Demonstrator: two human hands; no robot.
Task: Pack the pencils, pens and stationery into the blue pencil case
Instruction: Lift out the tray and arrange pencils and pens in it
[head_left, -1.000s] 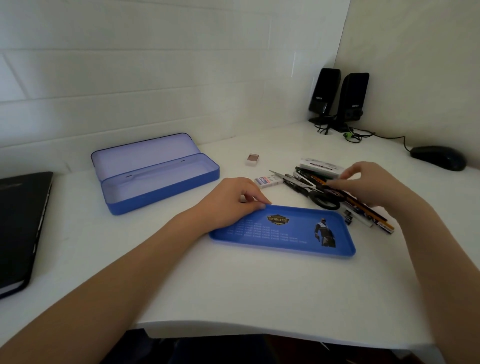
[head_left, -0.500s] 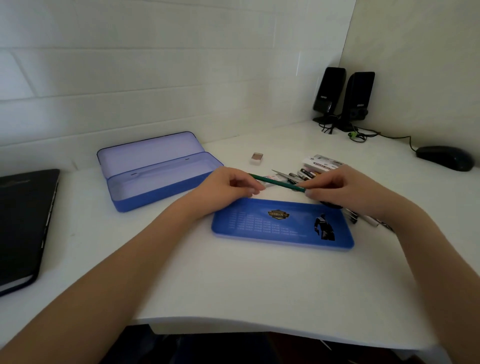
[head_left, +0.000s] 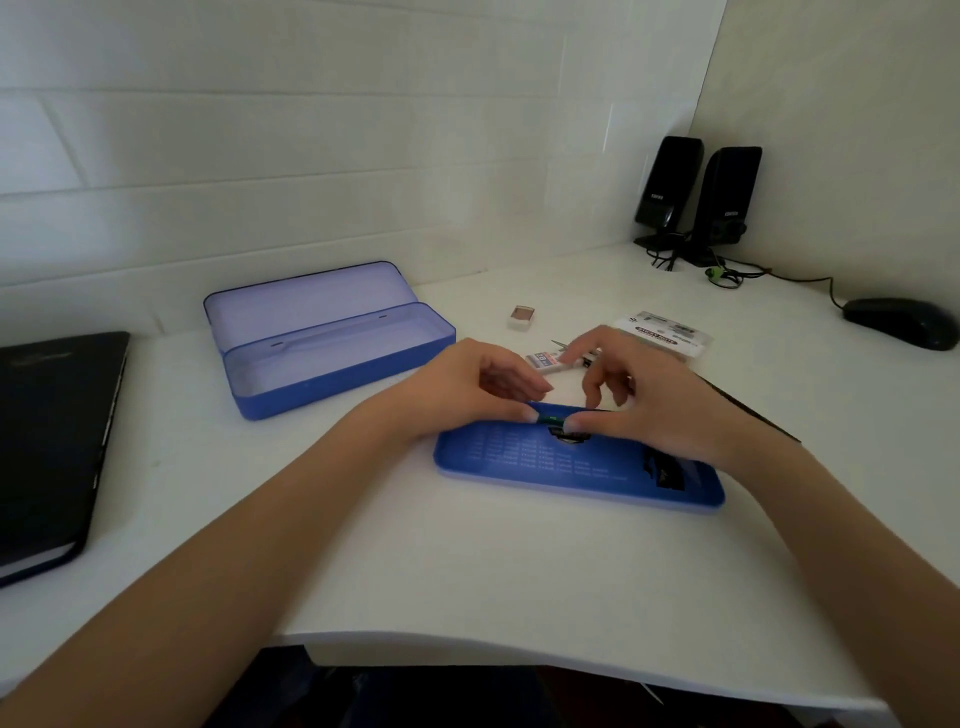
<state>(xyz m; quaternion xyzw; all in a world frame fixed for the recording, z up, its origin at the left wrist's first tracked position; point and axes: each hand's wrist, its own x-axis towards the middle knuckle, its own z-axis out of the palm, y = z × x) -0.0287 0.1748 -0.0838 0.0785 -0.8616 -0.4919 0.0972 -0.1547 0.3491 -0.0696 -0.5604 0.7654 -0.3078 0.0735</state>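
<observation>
The open blue pencil case (head_left: 332, 358) lies empty at centre left, its lid tilted back. A blue inner tray (head_left: 571, 467) with a printed logo lies nearer me, to the right. Over the tray's far edge both hands pinch a green pencil (head_left: 549, 417): my left hand (head_left: 467, 387) holds one end, my right hand (head_left: 644, 400) the other. Most of the pencil is hidden by my fingers. Behind my hands lie a white eraser (head_left: 543, 361), a small pinkish eraser (head_left: 521, 317), a sticky-note pack (head_left: 662, 335) and several pens, mostly hidden.
A black notebook (head_left: 52, 441) lies at the left edge of the white desk (head_left: 467, 571). Two black speakers (head_left: 696, 197) with cables stand in the far right corner, and a black mouse (head_left: 904, 322) lies to their right. A white wall runs behind the case.
My right hand lifted a green pencil from the pile and my left hand took its other end. Both hands have come closer together, lower over the blue tray.
</observation>
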